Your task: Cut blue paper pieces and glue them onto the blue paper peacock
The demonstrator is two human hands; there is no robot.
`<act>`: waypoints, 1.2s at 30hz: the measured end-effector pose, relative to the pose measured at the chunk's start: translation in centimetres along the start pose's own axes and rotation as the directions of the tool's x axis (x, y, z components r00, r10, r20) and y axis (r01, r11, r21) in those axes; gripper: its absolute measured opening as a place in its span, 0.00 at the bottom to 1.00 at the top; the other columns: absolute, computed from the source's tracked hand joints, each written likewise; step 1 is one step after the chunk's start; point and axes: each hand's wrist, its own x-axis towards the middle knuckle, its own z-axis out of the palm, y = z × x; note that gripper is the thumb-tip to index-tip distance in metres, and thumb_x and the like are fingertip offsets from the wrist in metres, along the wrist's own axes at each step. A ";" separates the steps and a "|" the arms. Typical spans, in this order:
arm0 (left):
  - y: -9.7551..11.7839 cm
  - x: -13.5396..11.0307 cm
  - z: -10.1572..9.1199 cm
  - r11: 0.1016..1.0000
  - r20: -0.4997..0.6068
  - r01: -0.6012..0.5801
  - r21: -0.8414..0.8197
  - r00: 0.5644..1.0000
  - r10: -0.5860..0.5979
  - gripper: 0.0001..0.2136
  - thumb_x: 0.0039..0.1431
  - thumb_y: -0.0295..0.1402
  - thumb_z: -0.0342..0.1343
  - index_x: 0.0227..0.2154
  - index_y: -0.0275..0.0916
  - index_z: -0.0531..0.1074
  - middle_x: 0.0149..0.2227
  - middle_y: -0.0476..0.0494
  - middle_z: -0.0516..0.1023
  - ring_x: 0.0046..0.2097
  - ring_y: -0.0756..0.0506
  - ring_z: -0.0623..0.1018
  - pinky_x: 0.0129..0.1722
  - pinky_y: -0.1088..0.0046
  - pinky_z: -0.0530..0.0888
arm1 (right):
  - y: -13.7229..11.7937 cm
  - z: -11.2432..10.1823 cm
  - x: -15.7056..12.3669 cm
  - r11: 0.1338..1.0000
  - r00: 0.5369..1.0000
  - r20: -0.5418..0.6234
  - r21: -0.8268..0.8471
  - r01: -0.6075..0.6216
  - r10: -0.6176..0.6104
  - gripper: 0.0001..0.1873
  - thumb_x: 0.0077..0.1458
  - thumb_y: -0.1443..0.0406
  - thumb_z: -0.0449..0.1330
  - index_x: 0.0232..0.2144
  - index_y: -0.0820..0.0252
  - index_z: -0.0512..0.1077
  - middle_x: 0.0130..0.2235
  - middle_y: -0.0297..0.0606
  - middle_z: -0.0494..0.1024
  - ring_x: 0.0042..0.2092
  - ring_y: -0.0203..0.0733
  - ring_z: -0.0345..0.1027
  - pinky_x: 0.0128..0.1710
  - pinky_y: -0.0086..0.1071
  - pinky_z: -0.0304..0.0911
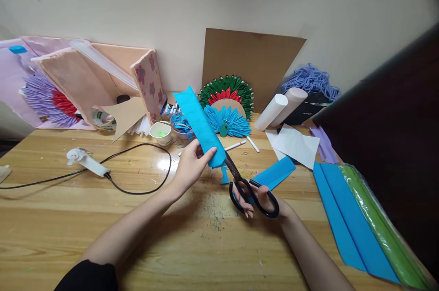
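Note:
My left hand (pixel 192 163) is closed on a long folded strip of blue crepe paper (pixel 197 122), with the thumb flat on its near end. The strip slants up and away to the left. In my right hand (pixel 264 197) is a pair of black-handled scissors (pixel 236 172), the fingers through the loops. The blades point up and left and meet the strip's lower right edge; their tips are hidden behind the paper. Below the strip is a small blue scrap (pixel 224 176). Another blue paper strip (pixel 276 173) lies behind my right hand.
A white glue gun (pixel 87 163) and its black cord lie at the left. Paper-petal fans, including a blue one (pixel 229 119), stand at the back by a cardboard sheet (pixel 250 62). White rolls (pixel 272 112) stand right of them. Blue sheets (pixel 346 218) and a green pack (pixel 377 222) line the right edge.

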 end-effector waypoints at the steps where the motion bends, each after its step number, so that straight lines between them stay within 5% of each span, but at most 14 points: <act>1: -0.2 0.1 -0.1 1.000 0.007 -0.003 0.012 1.000 0.003 0.14 0.51 0.39 0.58 0.37 0.36 0.69 0.40 0.42 0.77 0.40 0.43 0.76 0.39 0.68 0.74 | 0.0 0.1 0.1 1.000 1.000 -0.002 -0.014 0.004 -0.004 0.42 0.37 0.31 0.43 0.33 0.63 0.63 0.19 0.28 0.62 0.18 0.31 0.57 0.19 0.28 0.60; 15: -1.0 1.1 -0.7 0.999 0.123 0.042 0.007 0.991 -0.043 0.16 0.50 0.39 0.59 0.40 0.35 0.69 0.39 0.41 0.77 0.39 0.43 0.77 0.38 0.67 0.74 | -1.6 0.9 0.6 0.989 0.999 -0.053 -0.146 -0.001 -0.007 0.39 0.39 0.32 0.44 0.30 0.62 0.62 0.17 0.26 0.60 0.16 0.29 0.55 0.16 0.24 0.55; 24: -0.7 1.7 -1.8 0.985 0.175 -0.003 0.171 0.984 -0.028 0.13 0.51 0.40 0.57 0.37 0.37 0.69 0.35 0.45 0.76 0.35 0.47 0.75 0.34 0.72 0.71 | -1.5 0.6 0.2 0.981 1.000 -0.028 -0.194 -0.016 0.011 0.37 0.42 0.34 0.46 0.30 0.62 0.62 0.17 0.25 0.59 0.15 0.27 0.52 0.14 0.22 0.48; 36: -0.5 1.5 -1.6 0.889 0.117 -0.119 0.442 0.990 0.074 0.10 0.53 0.39 0.55 0.32 0.37 0.68 0.25 0.52 0.65 0.27 0.51 0.65 0.27 0.77 0.62 | -0.4 1.4 0.8 0.996 0.998 0.053 -0.077 -0.042 0.046 0.41 0.38 0.32 0.42 0.32 0.63 0.62 0.19 0.26 0.61 0.17 0.29 0.57 0.18 0.26 0.59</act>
